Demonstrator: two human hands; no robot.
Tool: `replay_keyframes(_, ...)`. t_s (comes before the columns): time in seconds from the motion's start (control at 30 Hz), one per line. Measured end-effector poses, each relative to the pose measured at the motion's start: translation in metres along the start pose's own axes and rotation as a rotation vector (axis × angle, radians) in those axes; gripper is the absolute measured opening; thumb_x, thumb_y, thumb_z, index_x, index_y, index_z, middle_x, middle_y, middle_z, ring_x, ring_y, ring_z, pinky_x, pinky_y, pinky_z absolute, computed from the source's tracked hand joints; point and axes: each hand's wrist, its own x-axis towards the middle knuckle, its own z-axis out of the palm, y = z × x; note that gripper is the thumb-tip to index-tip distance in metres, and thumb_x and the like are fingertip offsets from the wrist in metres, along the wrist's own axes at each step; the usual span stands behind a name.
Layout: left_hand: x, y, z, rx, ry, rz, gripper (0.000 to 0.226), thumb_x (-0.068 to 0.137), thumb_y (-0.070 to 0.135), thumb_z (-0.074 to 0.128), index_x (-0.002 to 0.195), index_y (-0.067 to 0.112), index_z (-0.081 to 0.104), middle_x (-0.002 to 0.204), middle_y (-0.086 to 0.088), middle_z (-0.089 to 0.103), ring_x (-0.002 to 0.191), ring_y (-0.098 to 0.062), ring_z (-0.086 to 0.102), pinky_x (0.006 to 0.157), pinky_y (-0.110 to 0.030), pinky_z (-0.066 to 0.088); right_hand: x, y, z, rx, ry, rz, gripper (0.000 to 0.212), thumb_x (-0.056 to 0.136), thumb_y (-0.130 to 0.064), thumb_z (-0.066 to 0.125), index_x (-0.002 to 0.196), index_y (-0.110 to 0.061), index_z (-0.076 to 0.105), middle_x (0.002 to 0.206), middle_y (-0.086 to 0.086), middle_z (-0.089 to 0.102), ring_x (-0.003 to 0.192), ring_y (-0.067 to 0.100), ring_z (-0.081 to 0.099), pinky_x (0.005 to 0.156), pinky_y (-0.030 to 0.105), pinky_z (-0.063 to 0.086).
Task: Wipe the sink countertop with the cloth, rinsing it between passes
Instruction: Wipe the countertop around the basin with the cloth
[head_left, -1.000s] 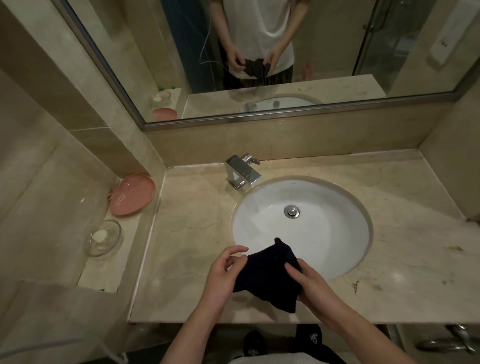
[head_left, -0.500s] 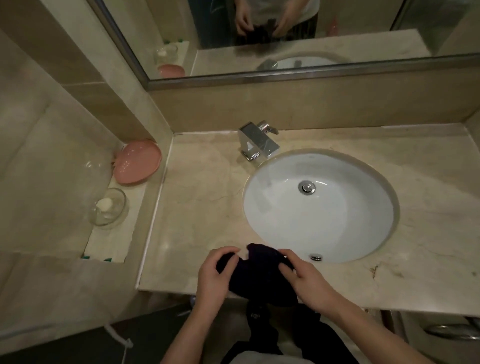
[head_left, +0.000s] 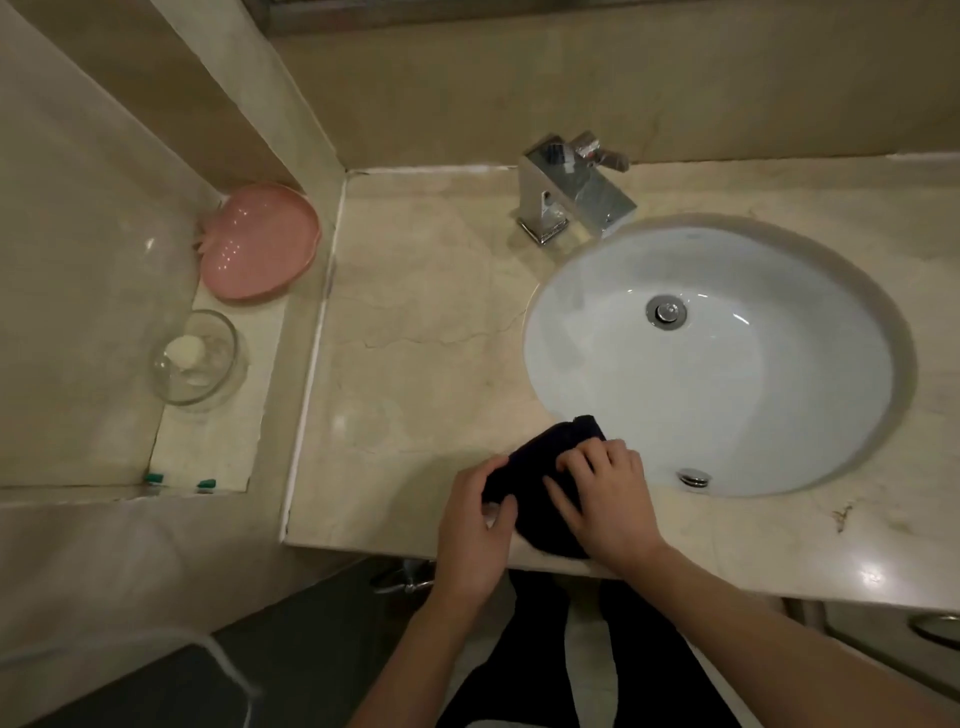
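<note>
Far left: beige tiled ledge (head_left: 208, 447) set lower than the counter, holding a pink soap dish (head_left: 260, 241) at the back and, just in front of it, a clear glass bowl (head_left: 195, 358) with a small white lump of soap (head_left: 184, 349) inside. Two small green caps (head_left: 179, 480) at the ledge's front edge, too small to identify. Next right: beige marble countertop (head_left: 415, 322), fine crack lines across the slab, white sealant along its left seam. At the front edge: left hand (head_left: 475, 525), fingers curled around the left end of a dark cloth (head_left: 540, 470), thumb lying across the fabric. Cloth bunched, resting on the countertop's front strip just beside the near-left rim of the basin, one corner poking toward the bowl. Right hand (head_left: 605, 501) touching the cloth's right side, fingers bent and pressing down into the fabric, knuckles raised. Hands close together, both on the cloth, not touching each other. Behind, at the back of the counter: square chrome faucet (head_left: 576, 192), spout angled toward the basin. Right of that: white oval undermount sink (head_left: 717, 358), chrome drain (head_left: 666, 310) near the centre, overflow fitting (head_left: 693, 477) on the near wall. Further right on the counter front: small brownish stain (head_left: 841, 517). Below the counter edge: dark trousers between the forearms.
</note>
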Motion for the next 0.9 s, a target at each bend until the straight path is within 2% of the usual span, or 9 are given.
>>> replay_keyframes(0.13, 0.001, -0.008, -0.006, 0.029, -0.059, 0.034, 0.039, 0.097, 0.009, 0.059, 0.125, 0.035, 0.058, 0.122, 0.017, 0.059, 0.109, 0.004, 0.058, 0.089, -0.010, 0.044, -0.004, 0.014, -0.011, -0.002, 0.027, 0.019, 0.025, 0.091, -0.040, 0.053, 0.084, -0.016, 0.056, 0.078, 0.000, 0.054, 0.074, 0.025, 0.047, 0.065, 0.037, 0.037)
replay_keyframes(0.23, 0.002, -0.013, -0.010, 0.050, -0.080, 0.072, 0.035, 0.097, 0.009, 0.058, 0.118, 0.037, 0.062, 0.116, 0.017, 0.063, 0.100, -0.001, 0.060, 0.083, -0.010, 0.046, -0.040, 0.053, -0.035, -0.023, 0.051, 0.147, 0.026, 0.090, -0.039, 0.054, 0.086, -0.014, 0.058, 0.077, 0.001, 0.059, 0.071, 0.026, 0.050, 0.063, 0.037, 0.041)
replay_keyframes(0.33, 0.006, -0.018, -0.008, 0.051, -0.075, 0.096, 0.035, 0.096, 0.009, 0.060, 0.110, 0.041, 0.064, 0.108, 0.022, 0.066, 0.095, -0.002, 0.063, 0.079, -0.012, 0.048, -0.080, 0.101, -0.061, -0.126, 0.136, 0.382, 0.033, 0.093, -0.038, 0.048, 0.084, -0.009, 0.061, 0.079, 0.009, 0.060, 0.073, 0.031, 0.049, 0.065, 0.041, 0.042)
replay_keyframes(0.43, 0.007, -0.015, 0.003, 0.092, -0.080, 0.130, 0.036, 0.094, 0.007, 0.061, 0.104, 0.042, 0.065, 0.103, 0.026, 0.066, 0.093, 0.000, 0.064, 0.079, -0.020, 0.053, -0.090, 0.096, -0.060, -0.144, 0.214, 0.636, 0.033, 0.093, -0.037, 0.046, 0.083, -0.010, 0.062, 0.080, 0.013, 0.060, 0.075, 0.034, 0.051, 0.066, 0.042, 0.041)
replay_keyframes(0.5, 0.007, -0.008, 0.011, 0.154, -0.116, 0.196, 0.035, 0.094, 0.004, 0.059, 0.105, 0.036, 0.066, 0.105, 0.023, 0.065, 0.098, 0.002, 0.063, 0.084, -0.024, 0.053, -0.082, 0.059, -0.044, -0.106, 0.169, 0.583, 0.029, 0.092, -0.038, 0.047, 0.082, -0.015, 0.063, 0.081, 0.009, 0.059, 0.076, 0.032, 0.052, 0.065, 0.041, 0.041)
replay_keyframes(0.57, 0.006, -0.001, 0.020, 0.239, -0.196, 0.272, 0.030, 0.095, 0.006, 0.056, 0.110, 0.030, 0.066, 0.109, 0.022, 0.060, 0.103, 0.000, 0.060, 0.089, -0.028, 0.053, -0.074, 0.025, -0.026, -0.081, 0.109, 0.403, 0.024, 0.091, -0.040, 0.051, 0.080, -0.021, 0.061, 0.079, 0.003, 0.055, 0.075, 0.027, 0.050, 0.064, 0.039, 0.040)
replay_keyframes(0.7, 0.001, 0.012, 0.046, 0.422, -0.274, 0.387, 0.033, 0.097, 0.015, 0.056, 0.128, 0.026, 0.061, 0.125, 0.017, 0.052, 0.115, -0.002, 0.051, 0.098, -0.031, 0.049, -0.065, 0.028, -0.023, -0.065, 0.087, 0.179, 0.021, 0.090, -0.039, 0.059, 0.080, -0.022, 0.056, 0.078, -0.002, 0.052, 0.075, 0.021, 0.050, 0.064, 0.033, 0.040)
replay_keyframes(0.77, -0.003, 0.020, 0.064, 0.473, -0.257, 0.420, 0.037, 0.098, 0.018, 0.059, 0.134, 0.025, 0.059, 0.131, 0.013, 0.053, 0.121, -0.004, 0.047, 0.105, -0.031, 0.045, -0.069, 0.052, -0.034, -0.076, 0.087, 0.172, 0.019, 0.091, -0.038, 0.059, 0.082, -0.022, 0.056, 0.079, -0.003, 0.053, 0.076, 0.021, 0.051, 0.066, 0.033, 0.039)
replay_keyframes(0.9, -0.011, 0.045, 0.109, 0.530, -0.277, 0.461, 0.038, 0.099, 0.021, 0.054, 0.137, 0.026, 0.057, 0.137, 0.013, 0.051, 0.128, -0.006, 0.042, 0.110, -0.022, 0.030, -0.085, 0.122, -0.067, -0.065, 0.127, 0.375, 0.020, 0.092, -0.037, 0.053, 0.085, -0.020, 0.061, 0.080, -0.001, 0.059, 0.076, 0.024, 0.053, 0.065, 0.036, 0.040)
